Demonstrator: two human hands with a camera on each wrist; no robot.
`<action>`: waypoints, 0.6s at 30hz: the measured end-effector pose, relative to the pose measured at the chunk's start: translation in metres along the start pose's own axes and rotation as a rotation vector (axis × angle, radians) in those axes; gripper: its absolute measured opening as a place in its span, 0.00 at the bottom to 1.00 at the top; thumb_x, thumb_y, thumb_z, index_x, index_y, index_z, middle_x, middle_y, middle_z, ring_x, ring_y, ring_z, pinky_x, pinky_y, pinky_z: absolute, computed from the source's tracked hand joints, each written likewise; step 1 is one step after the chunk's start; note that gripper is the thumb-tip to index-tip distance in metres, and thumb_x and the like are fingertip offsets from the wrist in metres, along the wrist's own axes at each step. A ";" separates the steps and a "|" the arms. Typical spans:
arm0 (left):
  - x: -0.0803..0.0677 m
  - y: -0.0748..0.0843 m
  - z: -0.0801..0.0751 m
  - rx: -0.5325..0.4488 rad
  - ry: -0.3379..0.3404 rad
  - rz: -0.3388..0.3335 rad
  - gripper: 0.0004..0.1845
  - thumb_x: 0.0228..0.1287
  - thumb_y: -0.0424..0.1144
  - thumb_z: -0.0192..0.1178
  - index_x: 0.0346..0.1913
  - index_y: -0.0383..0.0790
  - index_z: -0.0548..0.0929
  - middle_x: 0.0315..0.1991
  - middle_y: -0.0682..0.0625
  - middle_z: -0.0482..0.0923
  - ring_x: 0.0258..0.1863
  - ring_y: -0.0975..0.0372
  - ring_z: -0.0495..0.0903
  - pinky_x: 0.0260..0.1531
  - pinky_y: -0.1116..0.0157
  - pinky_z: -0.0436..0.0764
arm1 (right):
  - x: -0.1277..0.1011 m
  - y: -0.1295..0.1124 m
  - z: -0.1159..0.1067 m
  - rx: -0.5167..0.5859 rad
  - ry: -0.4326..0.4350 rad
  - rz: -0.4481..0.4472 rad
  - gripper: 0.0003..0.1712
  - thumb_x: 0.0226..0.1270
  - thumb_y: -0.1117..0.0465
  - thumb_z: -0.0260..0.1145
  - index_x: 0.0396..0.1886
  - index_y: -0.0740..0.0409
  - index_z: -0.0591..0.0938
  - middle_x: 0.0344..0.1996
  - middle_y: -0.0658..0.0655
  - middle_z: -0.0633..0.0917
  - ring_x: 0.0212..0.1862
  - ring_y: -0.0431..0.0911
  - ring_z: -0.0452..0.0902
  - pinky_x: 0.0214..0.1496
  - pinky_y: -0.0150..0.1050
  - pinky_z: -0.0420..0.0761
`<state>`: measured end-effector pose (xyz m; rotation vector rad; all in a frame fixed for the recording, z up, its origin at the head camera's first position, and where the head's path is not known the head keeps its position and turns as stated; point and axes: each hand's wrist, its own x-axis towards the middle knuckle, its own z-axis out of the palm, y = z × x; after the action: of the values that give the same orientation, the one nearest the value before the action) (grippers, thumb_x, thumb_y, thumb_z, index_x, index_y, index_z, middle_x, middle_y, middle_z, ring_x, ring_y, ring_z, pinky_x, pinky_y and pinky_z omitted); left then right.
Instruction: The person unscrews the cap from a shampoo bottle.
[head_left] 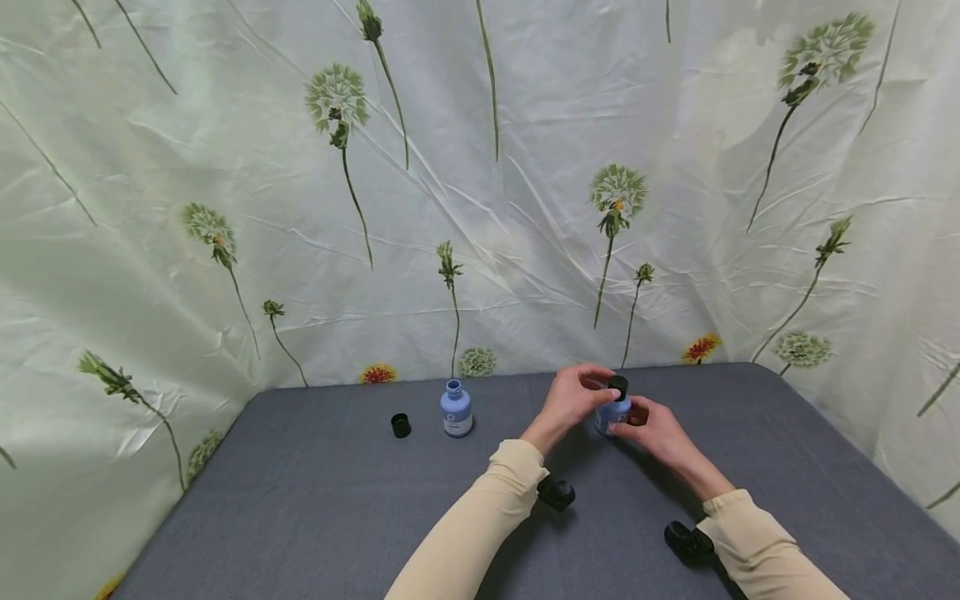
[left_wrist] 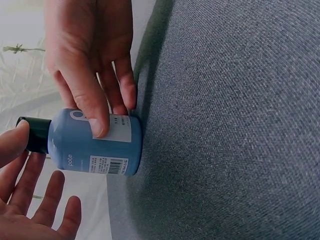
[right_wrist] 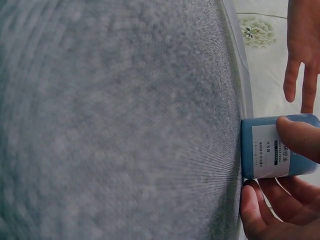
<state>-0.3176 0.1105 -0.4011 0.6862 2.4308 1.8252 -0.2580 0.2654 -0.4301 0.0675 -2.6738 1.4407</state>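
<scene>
A blue bottle (head_left: 612, 417) with a white label stands upright on the grey cloth, right of the middle in the head view. My right hand (head_left: 658, 429) grips its body, thumb across the label in the right wrist view. On the bottle's neck sits a black cap (left_wrist: 38, 134), which my left hand (head_left: 573, 398) pinches between thumb and fingers; its other fingers spread loosely in the left wrist view. Whether the cap is screwed tight cannot be told. Farther left, a second blue bottle (head_left: 456, 410) stands uncapped, with another black cap (head_left: 401, 426) beside it.
Grey cloth covers the table (head_left: 315, 500). Behind it hangs a pale curtain (head_left: 487, 208) printed with dandelions, meeting the table's back edge. Black devices are strapped at both wrists, under the cream sleeves (head_left: 480, 517).
</scene>
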 end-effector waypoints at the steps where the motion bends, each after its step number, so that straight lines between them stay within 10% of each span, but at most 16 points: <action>1: 0.000 0.000 0.000 -0.001 0.001 -0.002 0.12 0.55 0.34 0.73 0.43 0.42 0.89 0.36 0.56 0.85 0.35 0.67 0.80 0.33 0.70 0.77 | 0.000 0.000 0.000 -0.001 -0.001 -0.001 0.30 0.63 0.64 0.70 0.59 0.78 0.72 0.50 0.74 0.80 0.52 0.61 0.78 0.49 0.49 0.79; 18: 0.000 0.000 0.002 -0.002 -0.009 -0.004 0.10 0.57 0.31 0.72 0.43 0.40 0.88 0.38 0.52 0.84 0.36 0.65 0.79 0.34 0.70 0.77 | 0.000 -0.002 0.000 0.015 -0.010 0.002 0.28 0.64 0.66 0.70 0.58 0.78 0.72 0.49 0.74 0.80 0.51 0.60 0.78 0.47 0.46 0.80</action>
<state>-0.3168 0.1118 -0.4015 0.6869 2.4228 1.8191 -0.2578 0.2640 -0.4287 0.0742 -2.6725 1.4645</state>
